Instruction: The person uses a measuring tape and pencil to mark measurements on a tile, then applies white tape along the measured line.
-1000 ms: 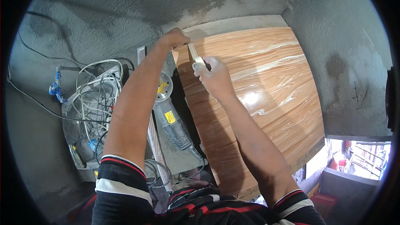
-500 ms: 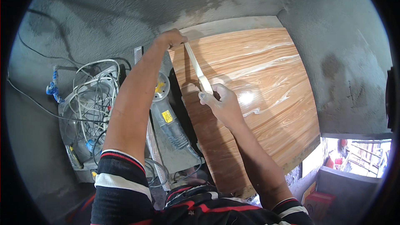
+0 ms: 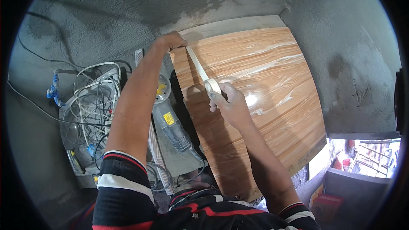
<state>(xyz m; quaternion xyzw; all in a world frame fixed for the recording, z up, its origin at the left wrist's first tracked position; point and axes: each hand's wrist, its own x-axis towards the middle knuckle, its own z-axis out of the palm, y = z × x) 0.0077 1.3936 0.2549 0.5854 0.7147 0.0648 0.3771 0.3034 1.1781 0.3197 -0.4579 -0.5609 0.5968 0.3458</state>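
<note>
A glossy wood-patterned slab (image 3: 272,115) with white streaks lies before me. A pale strip of masking tape (image 3: 196,62) is stretched over its left part, from the far left corner toward the middle. My left hand (image 3: 171,41) is closed at the strip's far end, by the slab's edge; its fingertips are partly hidden. My right hand (image 3: 233,104) grips the roll of masking tape (image 3: 214,86), thumb on its near side, and the strip runs straight between the two hands.
Left of the slab lies a grey angle grinder (image 3: 172,121) with a yellow label, beside a long metal strip (image 3: 156,149). Farther left, tangled cables (image 3: 96,102) fill a plastic tub. Rough cement walls (image 3: 353,59) rise behind and right. A red box (image 3: 326,206) sits low right.
The roll in my right hand has shifted slightly right and turned, so its round side shows more. My left hand stays at the far corner. The whole view has shifted a little.
</note>
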